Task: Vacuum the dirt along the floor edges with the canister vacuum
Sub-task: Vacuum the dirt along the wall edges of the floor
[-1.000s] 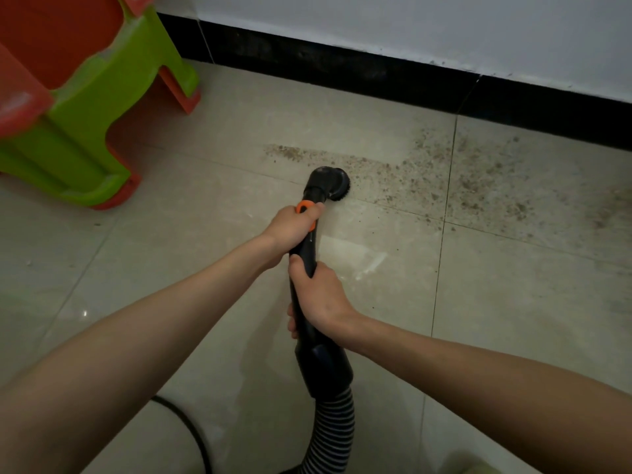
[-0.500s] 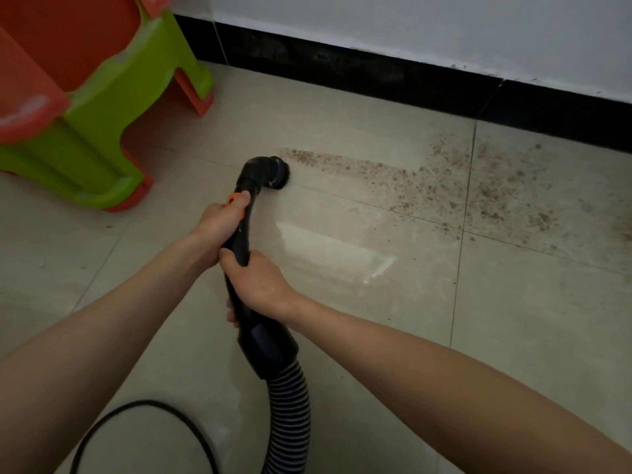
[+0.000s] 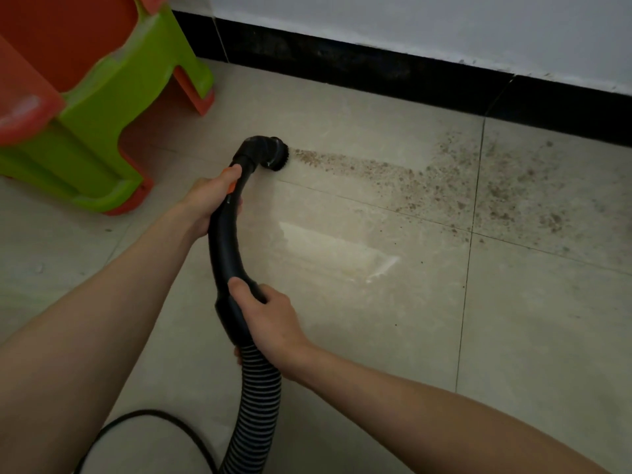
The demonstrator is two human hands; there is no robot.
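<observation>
I hold a black curved vacuum wand [image 3: 224,241] with an orange slider near its top. My left hand [image 3: 208,203] grips the wand just below the round brush nozzle [image 3: 272,155]. My right hand [image 3: 270,323] grips the lower end, where the ribbed hose [image 3: 260,408] begins. The nozzle rests on the tile at the left end of a band of brown dirt [image 3: 427,179] that spreads to the right along the floor, a short way out from the black baseboard [image 3: 376,73].
A green and orange plastic stool [image 3: 85,107] stands at the upper left, close to the nozzle. A black power cord [image 3: 143,417] loops on the floor at the bottom left. Beige tiles [image 3: 530,336] stretch to the right, under a white wall [image 3: 444,22].
The nozzle has swept left along the dirt strip to its left end. My right hand has slid down the wand to the hose joint. The left part of the strip looks cleaner.
</observation>
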